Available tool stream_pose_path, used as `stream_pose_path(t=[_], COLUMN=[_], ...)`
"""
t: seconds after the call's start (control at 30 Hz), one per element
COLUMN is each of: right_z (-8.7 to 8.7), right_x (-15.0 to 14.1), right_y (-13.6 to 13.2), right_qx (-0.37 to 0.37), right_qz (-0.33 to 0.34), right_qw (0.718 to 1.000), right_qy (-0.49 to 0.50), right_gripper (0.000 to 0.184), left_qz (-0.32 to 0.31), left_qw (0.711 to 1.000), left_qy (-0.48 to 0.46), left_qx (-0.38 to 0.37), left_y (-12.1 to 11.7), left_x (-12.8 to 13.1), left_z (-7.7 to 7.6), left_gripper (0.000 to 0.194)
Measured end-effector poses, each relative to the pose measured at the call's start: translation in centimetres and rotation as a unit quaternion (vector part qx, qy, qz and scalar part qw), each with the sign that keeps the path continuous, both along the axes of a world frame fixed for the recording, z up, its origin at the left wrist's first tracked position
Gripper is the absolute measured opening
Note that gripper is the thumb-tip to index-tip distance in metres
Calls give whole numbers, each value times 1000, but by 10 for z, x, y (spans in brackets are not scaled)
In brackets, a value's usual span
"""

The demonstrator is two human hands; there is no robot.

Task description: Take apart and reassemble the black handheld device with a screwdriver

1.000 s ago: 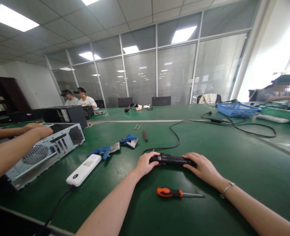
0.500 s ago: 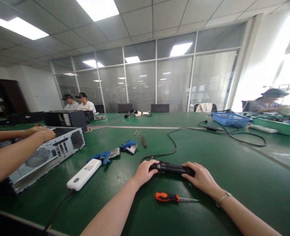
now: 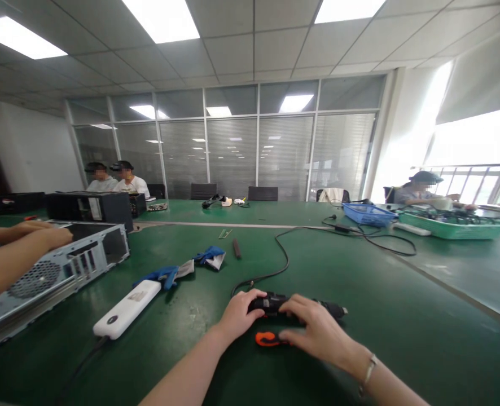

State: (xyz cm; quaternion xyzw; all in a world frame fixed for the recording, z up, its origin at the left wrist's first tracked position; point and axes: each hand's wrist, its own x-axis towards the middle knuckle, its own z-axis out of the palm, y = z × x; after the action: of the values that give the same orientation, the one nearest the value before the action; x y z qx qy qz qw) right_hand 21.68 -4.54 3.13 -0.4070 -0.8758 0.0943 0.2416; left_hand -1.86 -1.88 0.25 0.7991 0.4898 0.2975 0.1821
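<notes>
My left hand [image 3: 238, 313] is closed around the left end of a black corded tool [image 3: 271, 304] lying on the green table [image 3: 360, 293]. The tool's tip [image 3: 338, 310] sticks out to the right. My right hand [image 3: 315, 334] lies low over the tool's middle and over an orange-handled screwdriver [image 3: 266, 339]. Its fingers are loosely spread and point left, with the thumb at the orange handle. The screwdriver's shaft is hidden under that hand. I cannot see a firm grip on it.
The tool's black cord [image 3: 281, 254] runs back to an adapter. A white power strip [image 3: 127, 309] and blue gloves [image 3: 162, 275] lie to the left. Another person's arms [image 3: 17, 254] rest on an open computer case [image 3: 68, 262]. A blue basket [image 3: 368, 214] and green tray [image 3: 453, 230] stand far right.
My right hand left the tool's right end and slid left and nearer, onto the screwdriver. My left hand kept its hold. The camera tilted up and turned right.
</notes>
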Motion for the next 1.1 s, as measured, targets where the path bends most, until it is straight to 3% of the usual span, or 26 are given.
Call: stream_pose_path(t=[0.07, 0.17, 0.23, 0.3, 0.37, 0.43, 0.53, 0.67, 0.87, 1.1], right_z=[3, 7, 10, 10, 5, -5, -21, -27, -22, -3], right_x=[-19, -34, -35, -30, -23, -16, -11, -14, -14, -18], right_y=[-6, -4, 1, 7, 12, 16, 16, 11, 6, -1], right_qx=[-43, -50, -37, -21, 2, 42, 109, 179, 320, 350], right_qz=[49, 85, 93, 71, 27, -11, -36, -44, -2, 45], right_qw=[996, 993, 995, 983, 946, 917, 932, 947, 924, 923], right_qy=[-58, -67, 16, 169, 323, 396, 344, 263, 210, 155], right_gripper=[32, 13, 8, 15, 33, 53, 65, 62, 55, 46], left_qz=[-11, -26, -35, -44, -50, -51, -47, -46, -51, -55], left_qw=[1000, 1000, 999, 999, 999, 999, 999, 999, 999, 998], left_qy=[-8, -5, -1, -3, -8, -11, -9, -12, -9, -14], left_qx=[8, 11, 9, 9, 7, -2, -7, 6, 5, 16], left_y=[1, 4, 6, 9, 11, 12, 14, 15, 12, 16], left_x=[-2, -5, -7, -8, -9, -10, -9, -9, -8, -9], left_z=[0, 0, -1, -1, 0, 1, 1, 0, 3, -1], left_gripper=[38, 39, 39, 38, 39, 41, 42, 43, 43, 44])
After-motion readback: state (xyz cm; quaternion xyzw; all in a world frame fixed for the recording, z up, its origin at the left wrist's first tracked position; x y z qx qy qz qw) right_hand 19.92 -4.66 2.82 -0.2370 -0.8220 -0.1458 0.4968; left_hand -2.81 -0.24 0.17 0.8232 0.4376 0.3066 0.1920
